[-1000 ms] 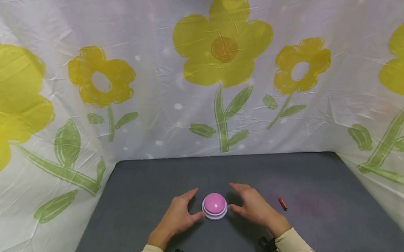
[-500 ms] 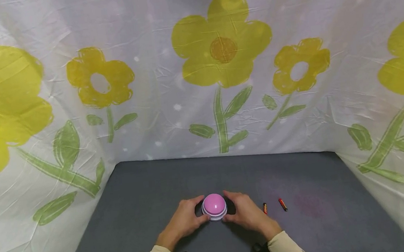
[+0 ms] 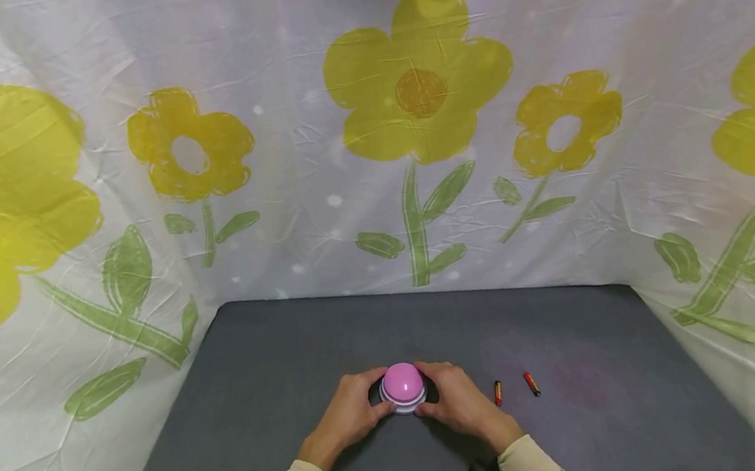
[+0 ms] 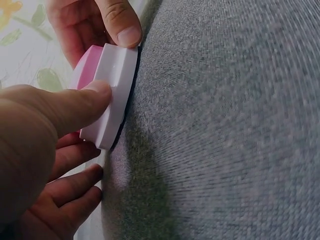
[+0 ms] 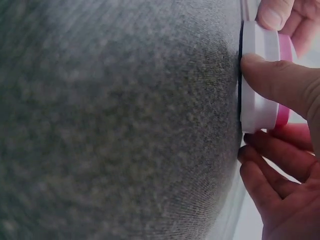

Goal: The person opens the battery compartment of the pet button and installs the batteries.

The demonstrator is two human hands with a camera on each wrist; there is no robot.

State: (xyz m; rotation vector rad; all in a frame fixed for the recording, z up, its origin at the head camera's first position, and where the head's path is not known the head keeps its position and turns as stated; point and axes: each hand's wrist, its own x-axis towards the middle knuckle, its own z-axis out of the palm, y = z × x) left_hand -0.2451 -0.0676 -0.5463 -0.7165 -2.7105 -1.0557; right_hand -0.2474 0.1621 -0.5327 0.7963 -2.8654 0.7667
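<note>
A round push button (image 3: 403, 382) with a pink dome and a white base sits on the dark table, base down. From its left side my left hand (image 3: 349, 411) grips the base between thumb and fingers. My right hand (image 3: 460, 402) holds the opposite side the same way. The left wrist view shows the left thumb (image 4: 92, 102) pressed against the white rim, close above the cloth. In the right wrist view the right thumb (image 5: 270, 80) lies on that rim, with the fingers (image 5: 280, 160) around the far side.
Two small red and black batteries, one upright in view (image 3: 498, 393) and one slanted (image 3: 532, 384), lie right of my right hand. Grey cloth covers the table (image 3: 278, 346). A white curtain (image 3: 307, 220) with yellow flowers hangs behind and at both sides.
Both hands have moved inward from either side and taken hold of the push button's base. The nearer battery, hidden behind the right hand before, now shows. The button stays in place.
</note>
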